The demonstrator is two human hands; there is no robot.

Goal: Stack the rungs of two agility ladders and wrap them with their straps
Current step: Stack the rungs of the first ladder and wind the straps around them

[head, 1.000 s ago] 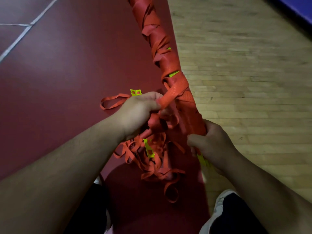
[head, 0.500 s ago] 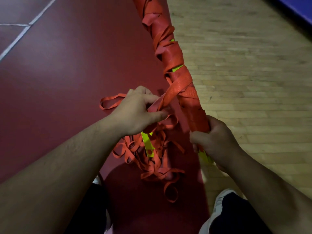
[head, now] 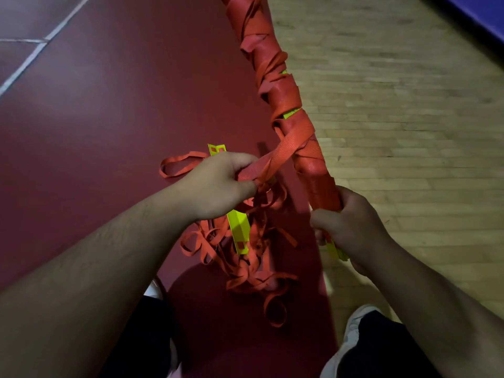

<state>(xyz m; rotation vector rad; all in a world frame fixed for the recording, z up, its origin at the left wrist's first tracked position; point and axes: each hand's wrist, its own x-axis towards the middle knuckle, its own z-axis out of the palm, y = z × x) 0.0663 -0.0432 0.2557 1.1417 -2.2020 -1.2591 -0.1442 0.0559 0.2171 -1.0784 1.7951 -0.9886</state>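
Observation:
A long bundle of stacked yellow rungs [head: 283,94] wrapped in orange strap runs from the top centre down to my right hand [head: 351,227], which grips its near end; yellow rung tips [head: 336,249] stick out below the fist. My left hand [head: 221,184] pinches a taut length of orange strap [head: 278,156] that leads up and right onto the bundle. Below my left hand lies a loose tangle of orange strap [head: 245,257] with one loose yellow rung [head: 240,230] in it. Another yellow rung end [head: 216,148] shows just above my left hand.
The tangle lies on dark red floor [head: 109,118] with white lines [head: 35,50] at the upper left. Light wooden floor [head: 395,105] fills the right side, with a blue mat edge [head: 480,15] at the top right. My knees and white shoes [head: 351,334] are at the bottom.
The bundle has shifted slightly to the right and my right hand with it. My left hand has regripped the strap and pulls it taut from the left of the bundle.

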